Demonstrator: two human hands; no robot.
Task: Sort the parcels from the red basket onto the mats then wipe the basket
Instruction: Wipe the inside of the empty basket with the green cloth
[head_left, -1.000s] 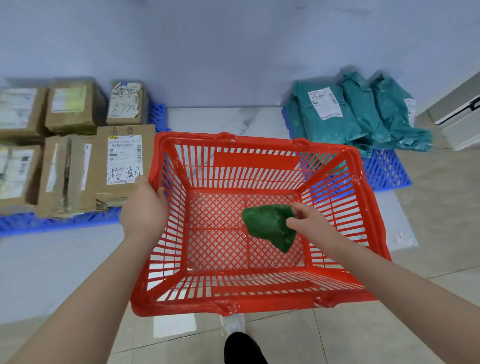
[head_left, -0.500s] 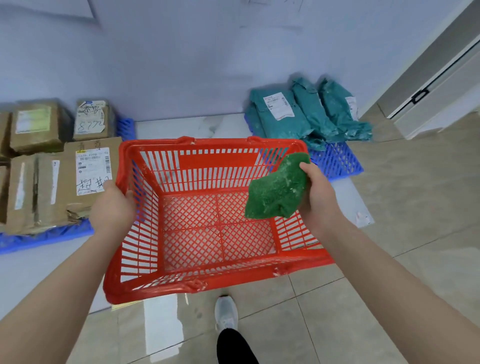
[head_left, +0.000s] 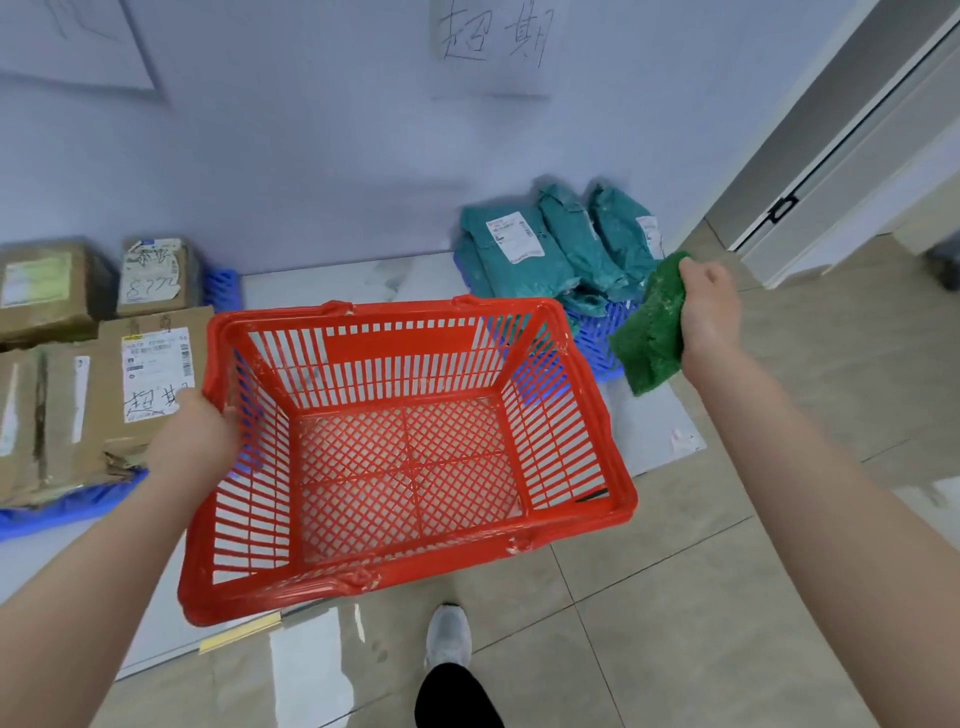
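The red basket is held up off the floor, with nothing inside it. My left hand grips its left rim. My right hand is out to the right of the basket, shut on a green cloth that hangs clear of the basket's right wall. Brown cardboard parcels lie on a blue mat at the left. Teal bag parcels are piled on a second blue mat at the back right, partly hidden by the basket and cloth.
A blue wall stands behind, with a handwritten paper sign above the teal parcels. A door frame runs along the right. My shoe is on the tiled floor below the basket. A pale floor sheet lies under the mats.
My right hand has lifted the green cloth out of the basket and moved it right, past the basket's right wall. The view has tilted up, and my left hand keeps its grip on the rim.
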